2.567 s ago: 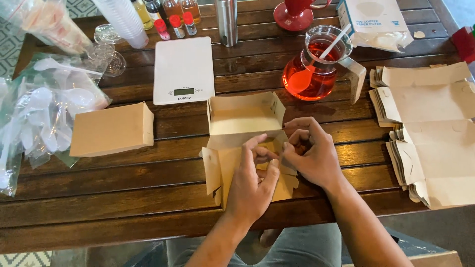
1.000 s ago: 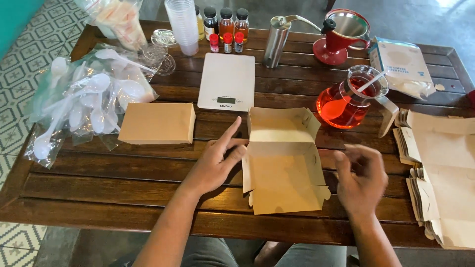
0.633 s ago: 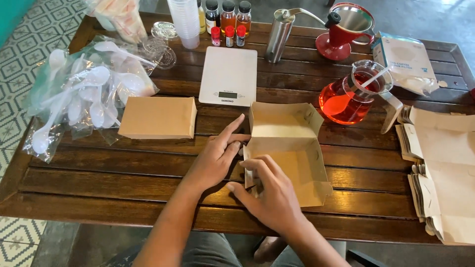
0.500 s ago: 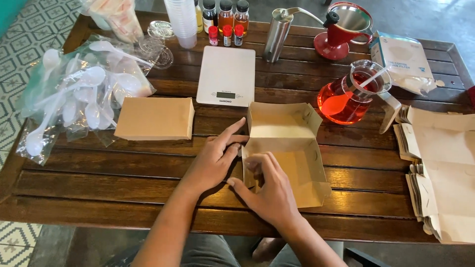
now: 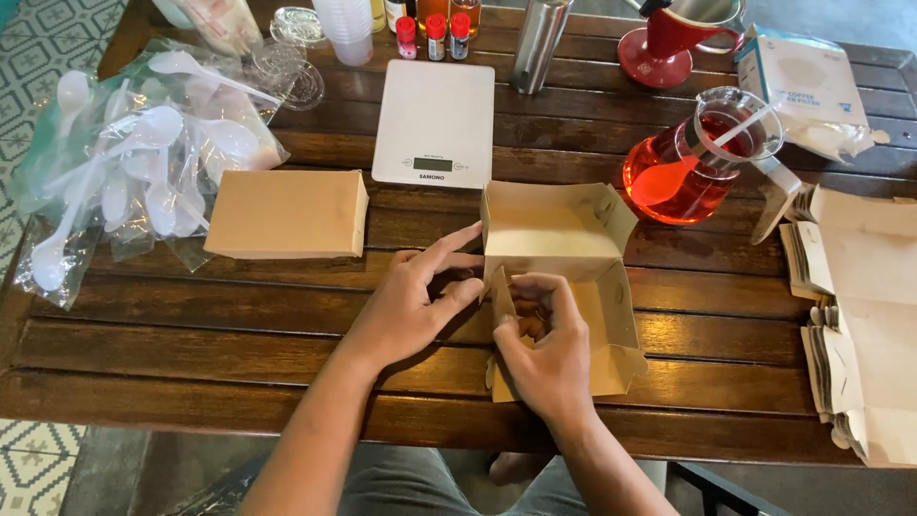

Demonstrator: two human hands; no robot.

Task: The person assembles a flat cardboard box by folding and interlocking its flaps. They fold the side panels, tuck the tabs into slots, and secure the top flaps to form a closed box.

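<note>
1. The half-folded kraft box (image 5: 564,287) sits right in front of the person, near the front edge of the wooden surface (image 5: 191,344), lid flap standing up at the far side.
2. Right hand (image 5: 544,354) is on the box's left wall from the near side, fingers curled over the side flap, so that grip is closed on the flap.
3. Left hand (image 5: 415,306) is just beside the box on its left, fingers spread and loose, index pointing at the lid corner, holding nothing.
4. The box's long axis runs away from the person, so both hands work its left side.
5. Around it: finished closed box (image 5: 287,212) to the left, white scale (image 5: 435,122) behind, pitcher of red liquid (image 5: 688,162) far right, stack of flat blanks (image 5: 860,315) at the right edge. Bare slats lie left of the box.
</note>
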